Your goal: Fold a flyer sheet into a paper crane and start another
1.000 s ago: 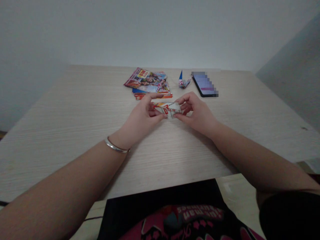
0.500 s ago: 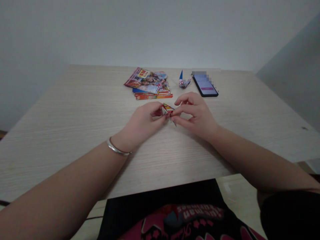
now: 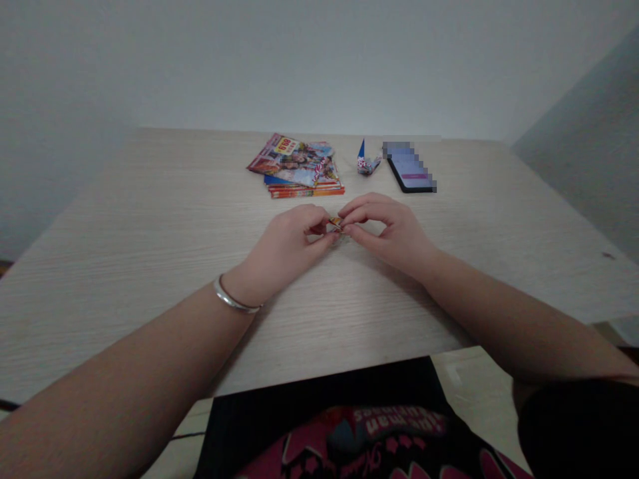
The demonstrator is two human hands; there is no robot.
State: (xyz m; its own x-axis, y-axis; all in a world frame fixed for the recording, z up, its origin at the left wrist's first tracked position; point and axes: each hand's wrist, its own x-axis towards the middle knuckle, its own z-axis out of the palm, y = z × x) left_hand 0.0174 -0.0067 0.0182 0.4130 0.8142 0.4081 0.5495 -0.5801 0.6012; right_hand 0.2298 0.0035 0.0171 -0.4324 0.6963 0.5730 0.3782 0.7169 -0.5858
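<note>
Between my fingertips, over the middle of the table, is a small folded piece of colourful printed paper [image 3: 336, 223]. My left hand [image 3: 292, 239] pinches its left side between thumb and fingers; a silver bangle circles that wrist. From the right, my right hand [image 3: 392, 226] closes thumb and fingertips on the other side. Most of the paper is hidden by the fingers, so its exact folded shape cannot be made out. Beyond my hands stands a folded paper bird [image 3: 368, 165] with a blue pointed tip and a patterned body.
A stack of colourful printed leaflets [image 3: 307, 189] lies at the back, left of the paper bird. To the bird's right rests a black-edged phone [image 3: 412, 174] with its screen lit. The pale wooden table [image 3: 150, 219] meets a wall at its far edge.
The folded paper has been turned or flattened, and less of it shows. My right hand's fingers have come down and drawn closer together around it. My left hand stays nearly still.
</note>
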